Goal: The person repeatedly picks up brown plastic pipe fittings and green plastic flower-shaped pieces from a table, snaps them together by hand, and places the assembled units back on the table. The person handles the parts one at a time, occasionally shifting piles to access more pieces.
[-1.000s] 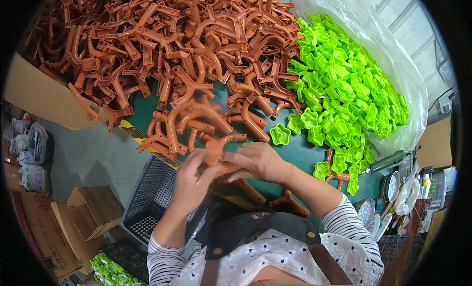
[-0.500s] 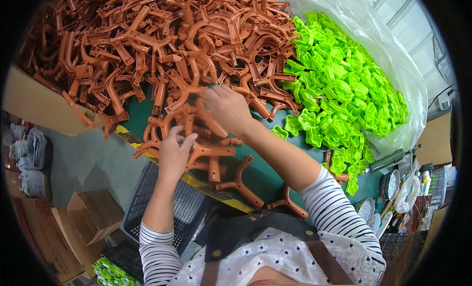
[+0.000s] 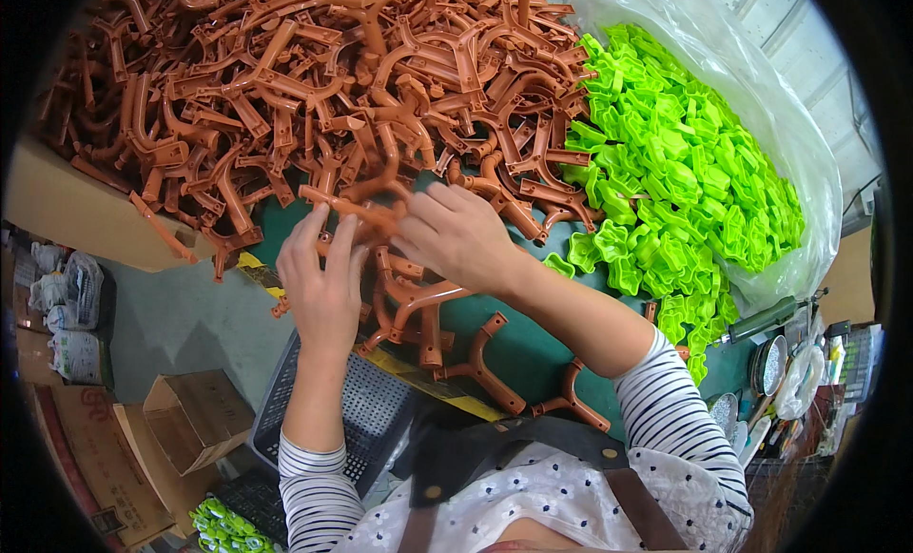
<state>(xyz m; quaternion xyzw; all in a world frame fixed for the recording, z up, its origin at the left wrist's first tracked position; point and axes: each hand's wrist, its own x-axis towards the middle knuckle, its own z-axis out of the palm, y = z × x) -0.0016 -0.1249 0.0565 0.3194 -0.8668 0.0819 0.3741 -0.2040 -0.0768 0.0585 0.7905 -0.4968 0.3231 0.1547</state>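
Observation:
A brown branched plastic piece (image 3: 354, 209) is raised between my hands, slightly blurred, above other such pieces. My right hand (image 3: 461, 237) is closed around its right side, fingers bent; part of the piece is hidden behind them. My left hand (image 3: 321, 282) has its fingers stretched up and apart, with the fingertips at the piece's left end. Below my hands, several loose Y-shaped brown pieces (image 3: 423, 294) lie on the green tabletop (image 3: 466, 315). Nearer my apron is another Y-shaped piece (image 3: 483, 370), with one more (image 3: 571, 398) to its right.
A large heap of brown pieces (image 3: 285, 77) covers the far left. Bright green plastic pieces (image 3: 675, 154) spill from a clear bag (image 3: 770, 106) at right. A green-handled tool (image 3: 761, 323) lies at the right edge. A grey basket (image 3: 366, 410) stands below the yellow-black table edge.
My right hand now has a brown branched piece lifted from the pieces between my hands. My left hand has moved up to its left end. The view has shifted slightly.

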